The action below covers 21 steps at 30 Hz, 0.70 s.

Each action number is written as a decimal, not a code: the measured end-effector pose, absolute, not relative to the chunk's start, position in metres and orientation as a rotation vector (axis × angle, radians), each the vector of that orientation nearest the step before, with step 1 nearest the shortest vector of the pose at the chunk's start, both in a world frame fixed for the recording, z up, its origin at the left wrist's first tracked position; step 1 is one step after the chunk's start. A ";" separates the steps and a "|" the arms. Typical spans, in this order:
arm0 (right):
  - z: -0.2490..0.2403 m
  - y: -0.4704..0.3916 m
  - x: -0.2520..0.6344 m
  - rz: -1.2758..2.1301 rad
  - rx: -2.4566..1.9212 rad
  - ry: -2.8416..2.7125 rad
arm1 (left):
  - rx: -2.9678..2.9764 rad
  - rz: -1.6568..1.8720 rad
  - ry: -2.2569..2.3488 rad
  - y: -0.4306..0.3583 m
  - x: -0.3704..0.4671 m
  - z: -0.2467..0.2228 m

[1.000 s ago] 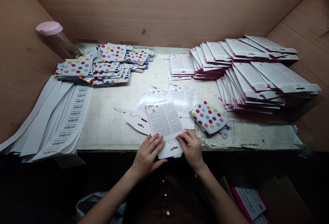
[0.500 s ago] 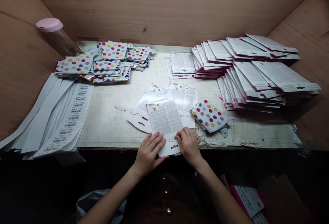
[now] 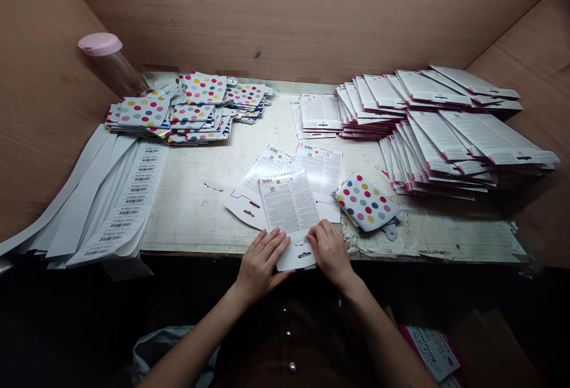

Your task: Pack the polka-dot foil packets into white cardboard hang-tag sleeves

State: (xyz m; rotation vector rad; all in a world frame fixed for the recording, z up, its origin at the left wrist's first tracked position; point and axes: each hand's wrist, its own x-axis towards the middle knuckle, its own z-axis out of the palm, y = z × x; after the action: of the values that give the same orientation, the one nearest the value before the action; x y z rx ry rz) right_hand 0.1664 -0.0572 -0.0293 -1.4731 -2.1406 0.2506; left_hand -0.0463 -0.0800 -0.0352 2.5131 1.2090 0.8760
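A white printed packaging card (image 3: 288, 210) with a hang hole near its lower edge lies in front of me at the table's front edge, over two similar cards. My left hand (image 3: 262, 262) rests on its lower left corner, fingers stretched flat and the thumb along the near edge. At the lower right edge, my right hand (image 3: 328, 250) has its fingers bent in a pinch against the card. Beneath it, one card (image 3: 244, 195) fans out to the left and another card (image 3: 327, 165) to the right. A polka-dot pouch (image 3: 366, 203) lies just right of them.
Stacked white packets (image 3: 439, 133) fill the right side. Piled polka-dot pouches (image 3: 200, 88) lie at the back left, beside a pink-lidded bottle (image 3: 111, 64). Barcode label sheets (image 3: 133, 198) hang over the front left edge. Wooden panels (image 3: 285, 20) enclose the table.
The whole view has shifted slightly, so things on the table appear a little farther right. Both hands keep nearly the same place on the card.
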 end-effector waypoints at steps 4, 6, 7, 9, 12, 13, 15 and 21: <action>-0.014 -0.099 0.184 0.270 -1.335 -2.402 | 2.627 0.855 1.223 -0.078 -0.046 -0.034; 0.000 -0.118 0.198 0.360 -1.320 -2.544 | 2.675 0.866 1.177 -0.077 -0.047 -0.033; 0.007 -0.122 0.204 0.455 -1.340 -2.563 | 2.697 0.886 1.145 -0.077 -0.048 -0.033; 0.017 -0.119 0.211 0.640 -1.335 -2.512 | 2.713 0.949 1.091 -0.077 -0.049 -0.031; 0.015 -0.093 0.205 0.618 -1.153 -2.426 | 2.645 1.005 1.132 -0.079 -0.051 -0.026; 0.010 -0.083 0.199 0.572 -1.102 -2.393 | 2.583 0.995 1.191 -0.080 -0.050 -0.024; -0.002 -0.066 0.187 0.577 -1.092 -2.283 | 2.406 0.938 1.352 -0.079 -0.047 -0.021; -0.022 -0.058 0.164 0.554 -1.327 -1.941 | 2.050 0.856 1.810 -0.072 -0.031 -0.014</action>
State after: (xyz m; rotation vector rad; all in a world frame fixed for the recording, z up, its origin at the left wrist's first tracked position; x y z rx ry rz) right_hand 0.1643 -0.0575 -0.0220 -1.3273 -1.9405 0.5537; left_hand -0.0310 -0.0719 -0.0135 2.0496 1.8099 0.8561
